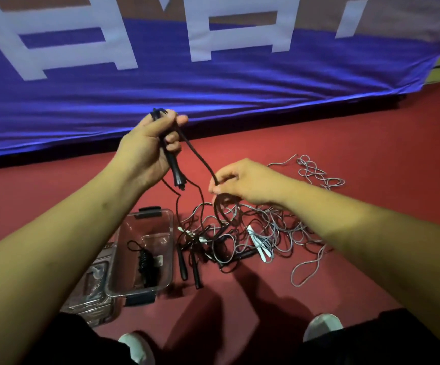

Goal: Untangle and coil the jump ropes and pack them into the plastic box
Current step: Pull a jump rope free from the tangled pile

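My left hand [145, 148]: raised, fingers curled tight round a black handle [176, 168], thumb pressed along its top; one handle or two stacked, I cannot tell.
My right hand [245, 180]: lower, thumb and fingertips pinching the black rope [200, 159] that runs down from my left fist; my other fingers are loosely bent.
Rope pile [240, 233]: black and grey cords knotted together on the red floor [371, 154], right below my right hand; how many ropes, I cannot tell.
Grey loops [316, 175]: trailing away to the right of the pile.
Handles on the floor: two black [183, 264], side by side just right of the box; two white [258, 245] in the tangle.
Plastic box [172, 233]: one, clear, open, under my left forearm.
Inside it: one coiled black rope [146, 262].
Lid [92, 285]: one, lying against the box's left side.
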`<state>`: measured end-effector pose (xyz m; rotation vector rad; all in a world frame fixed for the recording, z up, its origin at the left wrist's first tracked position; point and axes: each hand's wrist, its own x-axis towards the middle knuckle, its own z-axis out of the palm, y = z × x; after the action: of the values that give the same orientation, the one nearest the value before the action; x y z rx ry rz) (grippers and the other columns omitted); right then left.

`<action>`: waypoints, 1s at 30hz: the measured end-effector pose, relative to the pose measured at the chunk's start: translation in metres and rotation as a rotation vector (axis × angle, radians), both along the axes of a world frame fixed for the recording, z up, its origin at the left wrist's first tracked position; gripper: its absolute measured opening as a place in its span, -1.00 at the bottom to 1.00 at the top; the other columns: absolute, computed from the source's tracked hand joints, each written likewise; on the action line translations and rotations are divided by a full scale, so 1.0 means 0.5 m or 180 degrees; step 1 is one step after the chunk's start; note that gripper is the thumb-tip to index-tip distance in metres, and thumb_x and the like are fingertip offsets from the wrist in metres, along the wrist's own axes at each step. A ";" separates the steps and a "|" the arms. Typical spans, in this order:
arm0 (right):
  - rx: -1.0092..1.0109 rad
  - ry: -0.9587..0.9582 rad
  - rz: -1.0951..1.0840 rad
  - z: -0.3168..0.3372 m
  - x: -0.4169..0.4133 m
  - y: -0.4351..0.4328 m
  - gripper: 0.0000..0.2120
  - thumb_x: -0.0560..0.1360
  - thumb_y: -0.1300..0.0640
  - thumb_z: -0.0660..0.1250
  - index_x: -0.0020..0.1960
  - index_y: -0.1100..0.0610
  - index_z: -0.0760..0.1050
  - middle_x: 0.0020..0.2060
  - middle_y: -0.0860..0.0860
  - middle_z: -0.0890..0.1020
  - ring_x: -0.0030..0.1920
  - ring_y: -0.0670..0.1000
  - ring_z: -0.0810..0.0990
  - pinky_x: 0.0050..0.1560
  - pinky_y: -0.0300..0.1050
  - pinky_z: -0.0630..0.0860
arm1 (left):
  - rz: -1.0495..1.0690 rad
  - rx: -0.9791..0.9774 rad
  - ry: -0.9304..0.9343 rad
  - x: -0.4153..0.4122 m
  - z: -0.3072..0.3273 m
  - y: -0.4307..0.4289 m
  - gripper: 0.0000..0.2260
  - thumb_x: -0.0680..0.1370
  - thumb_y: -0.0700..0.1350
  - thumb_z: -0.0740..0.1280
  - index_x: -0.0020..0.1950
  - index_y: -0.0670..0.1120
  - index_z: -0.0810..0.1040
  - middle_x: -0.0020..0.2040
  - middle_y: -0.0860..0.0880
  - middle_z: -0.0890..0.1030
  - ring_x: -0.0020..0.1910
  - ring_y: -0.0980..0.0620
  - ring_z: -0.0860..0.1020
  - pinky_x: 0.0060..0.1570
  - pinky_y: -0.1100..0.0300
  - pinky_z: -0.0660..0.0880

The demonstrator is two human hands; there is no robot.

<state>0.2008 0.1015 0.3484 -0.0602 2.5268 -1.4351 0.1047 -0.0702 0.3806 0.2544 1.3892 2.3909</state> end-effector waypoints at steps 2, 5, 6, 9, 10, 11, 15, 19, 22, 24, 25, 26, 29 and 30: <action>0.0218 0.0031 0.0037 0.003 0.004 -0.010 -0.90 0.54 0.17 0.36 -0.13 0.17 0.59 -0.35 0.00 0.62 -0.38 -0.16 0.54 -0.26 -0.32 0.47 | 0.0156 0.0019 0.0001 -0.010 0.001 -0.009 -0.88 0.64 -0.21 0.20 -0.09 -0.08 0.42 -0.22 0.00 0.63 -0.49 0.19 0.31 -0.49 0.39 0.25; -0.1030 0.0036 -0.0572 0.023 -0.002 -0.013 -0.88 0.60 0.23 0.26 -0.12 0.18 0.47 -0.34 0.13 0.58 -0.43 -0.05 0.60 -0.36 -0.19 0.58 | -0.0023 -0.0497 -0.0012 -0.007 -0.010 -0.014 -0.88 0.61 -0.03 0.27 0.03 -0.07 0.46 -0.11 -0.09 0.64 -0.48 0.19 0.33 -0.48 0.40 0.26; -0.1566 0.0039 -0.0737 0.037 -0.006 -0.011 -0.88 0.61 0.23 0.23 -0.11 0.19 0.44 -0.33 0.17 0.58 -0.44 0.00 0.61 -0.39 -0.15 0.59 | -0.0227 -0.0750 -0.0069 0.004 -0.017 -0.013 -0.75 0.55 0.06 0.29 0.09 -0.08 0.47 -0.07 -0.12 0.65 -0.47 0.19 0.35 -0.49 0.39 0.27; -0.2370 0.0177 -0.0961 0.065 -0.018 -0.001 -0.84 0.61 0.18 0.23 -0.14 0.18 0.41 -0.35 0.20 0.57 -0.48 0.02 0.59 -0.46 -0.18 0.55 | -0.1063 -0.1321 -0.0031 0.045 -0.042 -0.001 -0.63 0.46 0.14 0.36 0.10 -0.11 0.53 -0.08 -0.14 0.60 -0.45 0.15 0.35 -0.51 0.36 0.25; -0.2537 0.0177 -0.1023 0.072 -0.022 0.004 -0.84 0.61 0.16 0.23 -0.14 0.17 0.41 -0.37 0.17 0.57 -0.50 0.00 0.57 -0.47 -0.20 0.53 | -0.1393 -0.1492 0.0095 0.061 -0.049 0.005 -0.67 0.47 0.07 0.40 0.09 -0.13 0.54 -0.06 -0.15 0.60 -0.44 0.14 0.33 -0.51 0.35 0.24; -0.2674 0.0164 -0.1119 0.080 -0.025 0.009 -0.83 0.61 0.15 0.23 -0.15 0.16 0.41 -0.41 0.13 0.56 -0.52 -0.02 0.55 -0.49 -0.22 0.51 | -0.1712 -0.1711 0.0256 0.073 -0.057 0.009 -0.71 0.47 -0.01 0.43 0.10 -0.14 0.56 -0.02 -0.16 0.65 -0.44 0.13 0.31 -0.50 0.34 0.23; -0.3275 0.0204 -0.1830 0.108 -0.040 0.047 -0.78 0.59 0.09 0.26 -0.22 0.11 0.42 -0.52 -0.01 0.45 -0.57 -0.08 0.37 -0.53 -0.28 0.35 | -0.2236 -0.2336 0.0646 0.085 -0.070 0.015 -0.93 0.53 -0.21 0.37 -0.01 -0.15 0.61 -0.23 -0.04 0.67 -0.48 0.14 0.29 -0.51 0.31 0.19; -0.3184 0.0151 -0.1860 0.095 -0.035 0.074 -0.74 0.56 -0.10 0.27 -0.08 0.11 0.48 -0.30 0.03 0.58 -0.33 -0.02 0.57 -0.26 -0.17 0.52 | -0.1577 -0.1311 0.0202 0.070 -0.041 0.016 -0.92 0.48 -0.20 0.32 -0.08 -0.21 0.52 -0.31 -0.07 0.59 -0.50 0.17 0.29 -0.56 0.38 0.16; -0.2722 -0.0550 -0.0911 0.048 -0.016 0.062 -0.45 0.44 -0.24 0.26 0.21 0.17 0.46 0.06 0.11 0.64 0.05 0.10 0.65 0.14 0.04 0.52 | -0.1233 -0.0482 -0.0008 0.068 -0.007 0.026 -0.94 0.48 -0.20 0.27 -0.10 -0.18 0.49 -0.32 -0.04 0.57 -0.52 0.21 0.29 -0.58 0.42 0.16; -0.2318 -0.0872 -0.0148 0.022 0.002 0.036 -0.50 0.44 -0.19 0.27 0.19 0.16 0.49 0.07 0.08 0.64 0.12 0.14 0.61 0.25 0.10 0.43 | -0.1026 -0.0348 -0.0012 0.059 0.004 0.028 -0.94 0.49 -0.18 0.27 -0.09 -0.16 0.48 -0.31 -0.01 0.58 -0.53 0.22 0.28 -0.58 0.43 0.17; -0.2170 -0.0909 0.0093 0.011 0.008 0.023 -0.62 0.46 -0.11 0.30 0.12 0.15 0.52 0.02 0.07 0.65 0.08 0.15 0.61 0.21 0.09 0.41 | -0.0934 -0.0375 -0.0003 0.052 0.004 0.026 -0.94 0.51 -0.18 0.26 -0.08 -0.16 0.48 -0.31 -0.01 0.59 -0.54 0.23 0.28 -0.58 0.43 0.18; -0.1999 -0.0862 0.0225 0.004 0.011 0.011 -0.76 0.49 -0.01 0.33 0.04 0.14 0.54 -0.04 0.07 0.64 0.01 0.14 0.58 0.14 0.05 0.41 | -0.0859 -0.0410 -0.0007 0.046 0.003 0.024 -0.95 0.55 -0.18 0.25 -0.07 -0.16 0.48 -0.30 -0.01 0.59 -0.53 0.23 0.28 -0.57 0.43 0.18; -0.1251 -0.0403 0.0210 -0.008 0.007 -0.008 -0.88 0.58 0.17 0.28 -0.12 0.13 0.53 -0.20 0.08 0.59 -0.10 0.09 0.50 -0.01 0.00 0.37 | -0.0583 -0.0457 -0.0030 0.027 -0.006 0.018 -0.91 0.63 -0.20 0.21 -0.05 -0.14 0.48 -0.28 -0.01 0.60 -0.52 0.21 0.28 -0.54 0.42 0.20; -0.1268 -0.0334 0.0091 -0.008 0.003 -0.009 -0.84 0.60 0.19 0.24 -0.14 0.13 0.51 -0.24 0.09 0.58 -0.13 0.08 0.54 0.01 0.05 0.41 | -0.0467 -0.0471 -0.0014 0.022 -0.008 0.019 -0.90 0.64 -0.19 0.21 -0.05 -0.14 0.48 -0.26 -0.02 0.62 -0.51 0.20 0.28 -0.53 0.41 0.20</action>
<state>0.2025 0.0968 0.3444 -0.0858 2.1158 -1.8545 0.1160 -0.0604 0.3768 0.3003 1.4834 2.1583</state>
